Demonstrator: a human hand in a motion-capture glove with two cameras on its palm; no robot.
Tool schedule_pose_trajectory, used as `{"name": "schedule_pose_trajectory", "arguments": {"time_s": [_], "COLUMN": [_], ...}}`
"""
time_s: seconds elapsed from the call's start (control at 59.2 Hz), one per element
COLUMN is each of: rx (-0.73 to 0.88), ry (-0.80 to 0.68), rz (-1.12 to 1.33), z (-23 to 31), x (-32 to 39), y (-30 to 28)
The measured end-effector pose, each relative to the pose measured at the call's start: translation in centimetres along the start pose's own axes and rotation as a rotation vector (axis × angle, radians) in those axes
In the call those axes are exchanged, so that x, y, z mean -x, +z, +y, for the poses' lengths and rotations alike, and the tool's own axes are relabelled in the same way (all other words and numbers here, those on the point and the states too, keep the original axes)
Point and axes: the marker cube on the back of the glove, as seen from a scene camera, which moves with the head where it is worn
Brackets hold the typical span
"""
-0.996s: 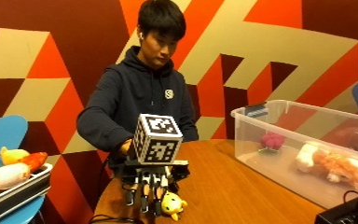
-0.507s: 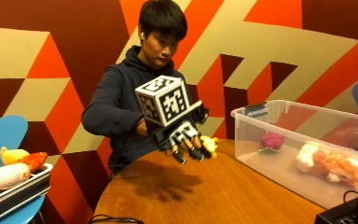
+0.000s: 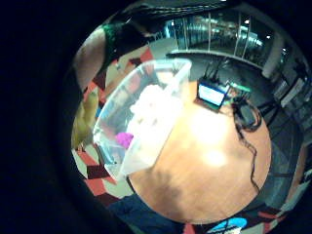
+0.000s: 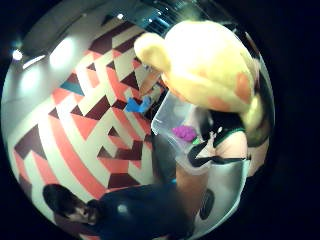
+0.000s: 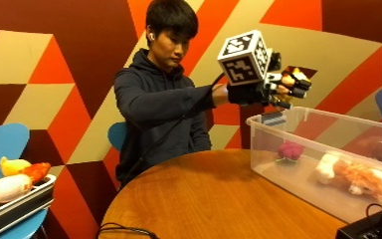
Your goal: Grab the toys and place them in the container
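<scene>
One yellow toy sits gripped in our curled right hand, raised above the near end of the bin so it clears the rim before dropping. Two toys, pink and orange-white, already lie inside, at the tabletop's right edge.

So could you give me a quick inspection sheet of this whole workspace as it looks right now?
Surface: round wooden table.
Job's things: yellow plush toy in the gloved hand; clear container holds a pink toy and a white-orange plush.
Clutter: tray of toys on a blue chair.
Hand: right hand grips the plush above the container's end.
Cables: black cable at table edge.
Surroundings: patterned wall.
</scene>
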Motion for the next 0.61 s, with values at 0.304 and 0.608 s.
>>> {"name": "schedule_pose_trajectory", "arguments": {"time_s": [0.304, 0.608], "rx": [0.059, 0.009], "ry": [0.077, 0.108], "rz": [-0.066, 0.003], "z": [-1.3, 0.7], "x": [-2.0, -4.5], "y": [1.8, -1.4]}}
